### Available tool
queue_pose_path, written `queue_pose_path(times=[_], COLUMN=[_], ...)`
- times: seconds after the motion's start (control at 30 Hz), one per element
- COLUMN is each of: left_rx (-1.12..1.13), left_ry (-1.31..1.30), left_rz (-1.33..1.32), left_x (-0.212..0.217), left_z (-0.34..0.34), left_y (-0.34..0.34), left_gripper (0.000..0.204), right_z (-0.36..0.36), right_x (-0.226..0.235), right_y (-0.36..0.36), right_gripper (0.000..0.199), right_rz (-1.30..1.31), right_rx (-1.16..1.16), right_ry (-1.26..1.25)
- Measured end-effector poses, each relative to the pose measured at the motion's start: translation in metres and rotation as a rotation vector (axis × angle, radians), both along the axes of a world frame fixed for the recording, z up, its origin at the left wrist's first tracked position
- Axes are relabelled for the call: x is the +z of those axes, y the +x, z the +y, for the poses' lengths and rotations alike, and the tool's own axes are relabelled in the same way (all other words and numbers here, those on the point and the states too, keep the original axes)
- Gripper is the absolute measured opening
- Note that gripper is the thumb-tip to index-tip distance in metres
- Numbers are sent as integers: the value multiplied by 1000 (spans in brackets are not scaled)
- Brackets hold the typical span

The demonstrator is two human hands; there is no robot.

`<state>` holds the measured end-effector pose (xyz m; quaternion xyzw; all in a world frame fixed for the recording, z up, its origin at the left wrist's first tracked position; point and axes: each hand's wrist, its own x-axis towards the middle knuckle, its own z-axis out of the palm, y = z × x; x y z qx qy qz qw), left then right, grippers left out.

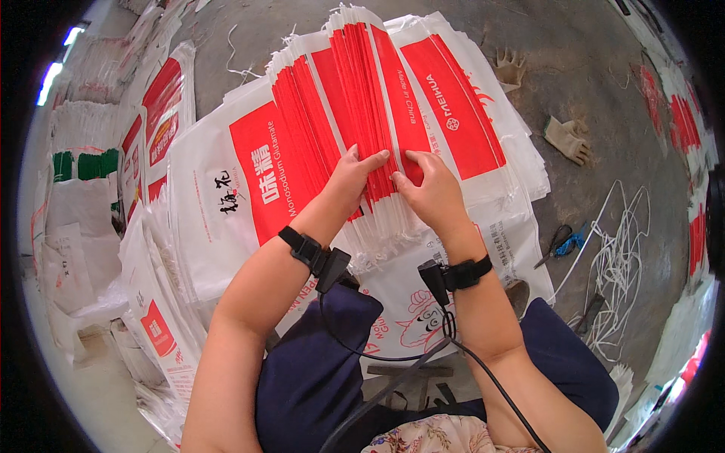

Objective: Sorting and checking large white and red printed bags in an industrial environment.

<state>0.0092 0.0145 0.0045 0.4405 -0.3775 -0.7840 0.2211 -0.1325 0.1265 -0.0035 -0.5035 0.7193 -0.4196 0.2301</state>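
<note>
A thick row of folded red-and-white woven sacks (357,83) lies fanned in front of me, its many edges packed side by side. My left hand (352,180) grips the left side of the row near its closer end, thumb stretched across the top edges. Opposite it, my right hand (432,189) holds the right side, with its thumb and index finger at the red edges. The fingers underneath are hidden on both hands. Below the row lies a pile of flat white sacks (200,162) with red panels, spreading out to both sides.
Work gloves (568,140) lie on the grey floor (581,83) at the right. Closer in are scissors (557,240) with a blue piece beside them and a tangle of white cord (623,264). More sack stacks (83,151) stand along the left. Black cables (445,332) run from my wrist straps.
</note>
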Motion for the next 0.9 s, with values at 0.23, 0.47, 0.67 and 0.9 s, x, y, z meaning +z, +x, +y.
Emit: queue_pose_path(times=[0.23,0.47,0.67,0.9], left_rx=[-9,-84,-6,-60], left_ry=[-6,-24,-73,-176], left_rz=[-11,-15,106,-116], left_x=[-12,-16,-35,-29], left_z=[-2,-2,2,1], left_y=[6,14,17,11], left_gripper=[40,40,40,54], right_z=[-4,-4,5,5], right_x=[-5,-10,-17,-12], right_y=[5,7,6,12], right_gripper=[51,50,51,50], right_rz=[70,105,45,103], right_rx=[-25,-10,1,-60], right_ry=[14,25,5,26])
